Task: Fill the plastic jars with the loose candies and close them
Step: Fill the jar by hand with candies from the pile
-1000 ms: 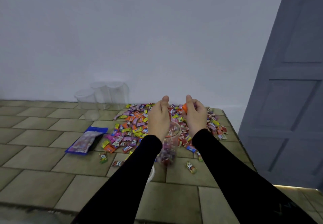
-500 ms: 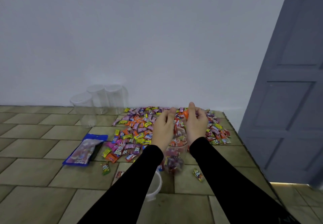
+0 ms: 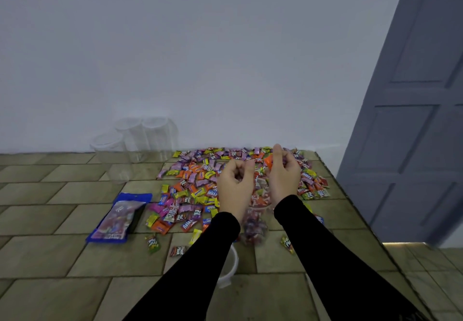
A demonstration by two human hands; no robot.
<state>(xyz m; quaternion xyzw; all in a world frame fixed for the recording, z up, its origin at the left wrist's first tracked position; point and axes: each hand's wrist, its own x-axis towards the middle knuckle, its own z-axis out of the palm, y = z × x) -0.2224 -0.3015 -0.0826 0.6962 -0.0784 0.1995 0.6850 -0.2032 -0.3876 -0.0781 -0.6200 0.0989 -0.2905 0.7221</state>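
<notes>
A heap of loose wrapped candies (image 3: 198, 183) in pink, orange, yellow and red covers the tiled table. A clear plastic jar (image 3: 254, 223), partly filled with candies, stands between my forearms. My left hand (image 3: 235, 185) hovers over the jar's mouth with its fingers curled around small candies. To the jar's right, my right hand (image 3: 284, 173) pinches an orange candy (image 3: 268, 161) and holds more wrappers in its palm. Three empty clear jars (image 3: 140, 143) stand at the back left by the wall. A white lid (image 3: 229, 268) lies under my left forearm.
A blue candy bag (image 3: 120, 218) lies flat on the left. A few stray candies (image 3: 152, 243) lie in front of the heap. The table's right edge (image 3: 350, 208) runs diagonally beside a grey door (image 3: 413, 120). A white wall closes the back.
Both hands have come down and curled inward over the jar's mouth. The view has tilted up a little, so the table sits lower in the picture.
</notes>
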